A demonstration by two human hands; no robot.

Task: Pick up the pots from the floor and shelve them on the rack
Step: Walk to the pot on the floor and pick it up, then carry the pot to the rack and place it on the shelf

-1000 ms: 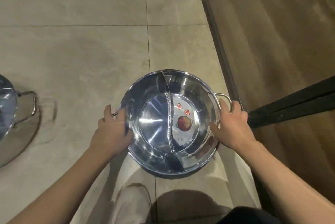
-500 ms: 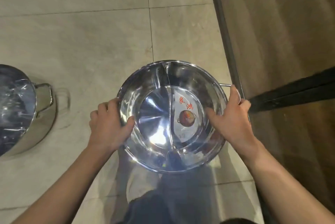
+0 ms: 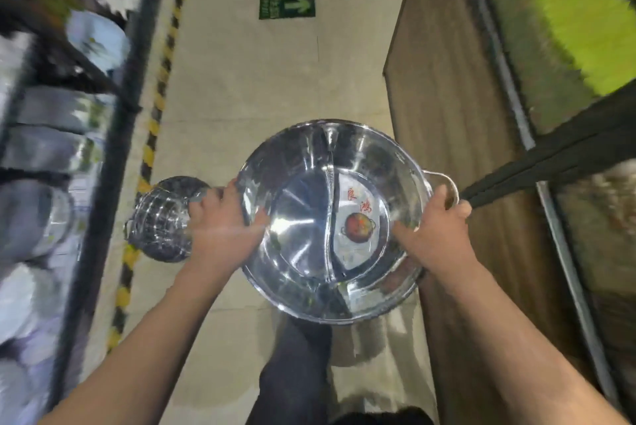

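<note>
Up off the floor (image 3: 261, 87), the divided steel pot (image 3: 330, 218) is held level in front of the person, its open mouth facing the camera. A curved partition runs down its middle, and a round label with red characters and a picture of a red pot lies on the bottom of the right half. The left hand (image 3: 223, 228) grips the pot's left rim, thumb hooked over the edge into the bowl and the fingers curled round the outside, hiding whatever handle is there. The right hand (image 3: 437, 235) grips the right rim the same way, thumb inside, fingers wrapped at the looped wire handle (image 3: 444, 180) that sticks out past the knuckles.

Below and to the left, a second steel pot (image 3: 161, 218) stands on the tiled floor, just beside a yellow-and-black striped line (image 3: 161, 80). Beyond that line, along the left edge, a dark-framed rack (image 3: 113, 156) carries blurred steel pots and pale round shapes on several levels. A green arrow sign (image 3: 287, 5) lies on the floor farther ahead. A wood-brown panel (image 3: 454, 114) fills the right side, with a dark strap (image 3: 550, 159) crossing it. The person's dark trouser leg (image 3: 292, 366) shows beneath the held pot.
</note>
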